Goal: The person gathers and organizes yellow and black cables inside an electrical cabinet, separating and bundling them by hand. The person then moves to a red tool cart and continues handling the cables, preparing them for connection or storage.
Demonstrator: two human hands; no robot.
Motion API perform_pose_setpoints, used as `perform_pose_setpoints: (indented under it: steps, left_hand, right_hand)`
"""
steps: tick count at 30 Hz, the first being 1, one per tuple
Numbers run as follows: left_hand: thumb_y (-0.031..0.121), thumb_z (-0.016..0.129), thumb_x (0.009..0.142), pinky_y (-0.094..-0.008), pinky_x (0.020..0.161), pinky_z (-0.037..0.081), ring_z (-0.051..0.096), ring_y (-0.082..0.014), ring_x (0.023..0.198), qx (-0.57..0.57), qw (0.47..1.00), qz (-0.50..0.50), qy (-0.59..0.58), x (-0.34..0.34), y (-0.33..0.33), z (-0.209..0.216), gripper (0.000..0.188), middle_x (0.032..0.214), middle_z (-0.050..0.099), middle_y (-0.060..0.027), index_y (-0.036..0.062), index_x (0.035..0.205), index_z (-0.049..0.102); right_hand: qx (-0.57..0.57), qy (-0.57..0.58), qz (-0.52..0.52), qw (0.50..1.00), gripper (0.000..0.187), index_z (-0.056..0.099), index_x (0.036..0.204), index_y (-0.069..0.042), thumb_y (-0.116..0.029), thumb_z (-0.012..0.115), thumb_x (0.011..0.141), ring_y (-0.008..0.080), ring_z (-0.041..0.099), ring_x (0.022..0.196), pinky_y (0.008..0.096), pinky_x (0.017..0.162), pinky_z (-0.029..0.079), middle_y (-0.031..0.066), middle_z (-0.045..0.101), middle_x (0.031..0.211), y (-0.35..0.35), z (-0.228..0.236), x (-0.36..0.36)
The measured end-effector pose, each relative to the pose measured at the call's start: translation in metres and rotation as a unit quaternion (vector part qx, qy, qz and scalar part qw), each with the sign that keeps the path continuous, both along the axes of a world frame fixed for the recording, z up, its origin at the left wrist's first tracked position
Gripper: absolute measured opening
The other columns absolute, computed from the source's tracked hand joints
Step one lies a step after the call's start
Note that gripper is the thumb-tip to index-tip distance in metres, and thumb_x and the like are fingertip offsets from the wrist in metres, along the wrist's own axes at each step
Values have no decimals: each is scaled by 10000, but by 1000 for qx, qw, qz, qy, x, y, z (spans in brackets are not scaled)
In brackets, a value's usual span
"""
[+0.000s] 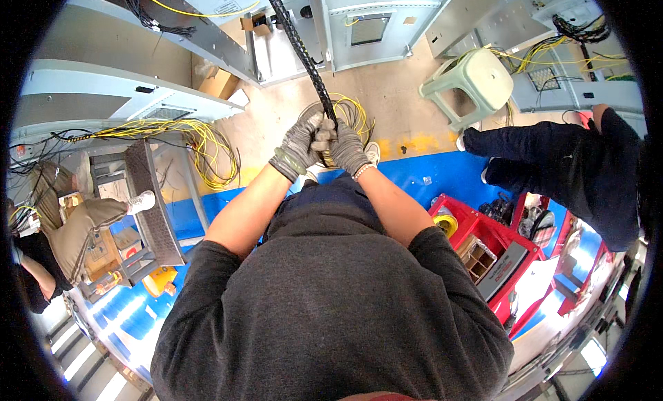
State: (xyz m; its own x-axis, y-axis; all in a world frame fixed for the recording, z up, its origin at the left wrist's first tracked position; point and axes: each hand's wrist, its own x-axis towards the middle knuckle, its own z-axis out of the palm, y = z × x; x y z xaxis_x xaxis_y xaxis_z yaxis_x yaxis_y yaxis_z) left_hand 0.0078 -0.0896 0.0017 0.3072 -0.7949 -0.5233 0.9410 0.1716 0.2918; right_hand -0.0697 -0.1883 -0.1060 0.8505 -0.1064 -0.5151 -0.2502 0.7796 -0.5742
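Observation:
A thick black wrapped cable bundle (298,50) runs down from the top of the view, between open cabinets, to my two gloved hands. My left hand (302,142), in a grey work glove, is closed at the bundle's lower part. Right beside it, my right hand (347,150), also gloved, has its fingers curled around the same bundle. The two hands nearly touch, and their fingers hide the exact grip. Loose yellow cables (360,118) lie coiled on the floor just beyond my hands.
Metal cabinets (366,4) line the far side. A pale green stool (476,83) stands at the right, near another person (552,152). Red bins (494,239) sit at my right. At left, someone's foot (141,202) rests on a step by hanging yellow cables (210,156).

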Motion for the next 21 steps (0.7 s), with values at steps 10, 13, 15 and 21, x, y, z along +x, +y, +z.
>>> perform_pose_setpoints:
  steps: [10,13,15,21]
  left_hand:
    - [277,646,825,-287,562,468,566,-138,607,300,756,-176,-554,21,-7,16,246,709,616,-23,41,895,634]
    - [273,637,826,-296,678,468,570,-161,747,279,654,-141,-689,23,-9,19,262,812,625,-41,29,921,624]
    - [290,612,846,-291,703,460,563,-158,795,182,799,-2,-573,17,-5,6,286,837,623,-53,31,968,613]
    - [385,479,891,-461,615,428,554,-428,708,433,667,67,-602,58,35,-93,383,750,586,-236,6,909,535]
  right_hand:
    - [-592,65,323,735,571,445,1182,-14,-318,652,745,339,623,800,425,696,481,194,627,882,-11,62,15]
    - [-629,4,135,765,501,505,1124,-28,-329,654,752,343,621,769,421,680,486,200,625,846,-19,76,13]
    - [-727,-12,230,647,407,541,1085,-90,-351,622,783,321,623,798,417,692,487,197,619,855,-24,121,1]
    - [-772,-81,474,416,237,612,893,-138,-341,493,861,301,633,735,459,623,481,118,632,775,-180,74,-176]
